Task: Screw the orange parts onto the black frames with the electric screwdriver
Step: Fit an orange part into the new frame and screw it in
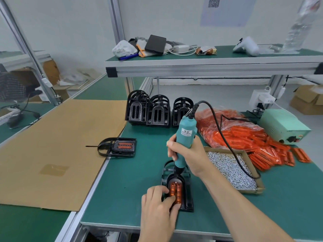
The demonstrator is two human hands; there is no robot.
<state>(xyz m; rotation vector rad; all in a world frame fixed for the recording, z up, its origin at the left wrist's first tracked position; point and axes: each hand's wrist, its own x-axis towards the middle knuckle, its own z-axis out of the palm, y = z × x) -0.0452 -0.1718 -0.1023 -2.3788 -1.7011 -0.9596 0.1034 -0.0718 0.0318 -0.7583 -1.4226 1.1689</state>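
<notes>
Clutter on a workshop shelf
A white game controller (pixel 246 46) and black box (pixel 155 44) sit above brown cardboard (pixel 57 145).

head | worn on person | faces forward and down | close over green workbench (pixel 132 173)
</notes>
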